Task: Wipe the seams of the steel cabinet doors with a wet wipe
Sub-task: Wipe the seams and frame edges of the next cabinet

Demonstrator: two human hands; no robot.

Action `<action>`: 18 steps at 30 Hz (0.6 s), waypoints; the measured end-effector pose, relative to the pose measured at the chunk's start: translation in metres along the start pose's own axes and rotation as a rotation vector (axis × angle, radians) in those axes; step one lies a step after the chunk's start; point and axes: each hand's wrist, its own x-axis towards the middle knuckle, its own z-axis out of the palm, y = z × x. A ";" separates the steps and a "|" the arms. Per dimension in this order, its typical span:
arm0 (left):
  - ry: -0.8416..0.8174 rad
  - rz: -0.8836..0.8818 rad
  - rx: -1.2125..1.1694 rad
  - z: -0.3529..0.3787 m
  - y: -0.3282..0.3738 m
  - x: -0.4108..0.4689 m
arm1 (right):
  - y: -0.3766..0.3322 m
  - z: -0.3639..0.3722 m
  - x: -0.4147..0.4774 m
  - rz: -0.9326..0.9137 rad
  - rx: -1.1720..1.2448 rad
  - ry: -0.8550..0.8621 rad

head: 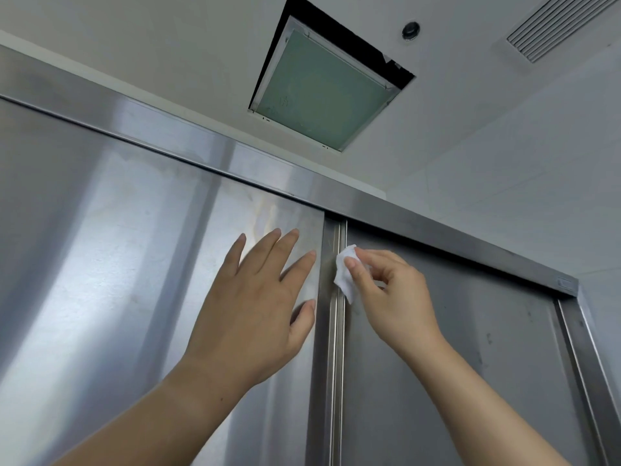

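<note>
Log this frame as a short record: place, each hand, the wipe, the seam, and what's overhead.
place: steel cabinet seen from below, left door and right door under a top rail
left hand: fingers straight and spread, seemingly flat on the left door beside the seam
right hand: pinches the wet wipe between thumb and fingers
wet wipe: white, folded, held against the seam near its top
seam: runs vertically between the two doors
overhead: ceiling hatch with a dark gap at its edge; vent at right
</note>
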 end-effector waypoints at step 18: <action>0.011 0.020 -0.004 0.004 -0.002 0.001 | -0.008 0.031 0.001 0.193 0.108 0.285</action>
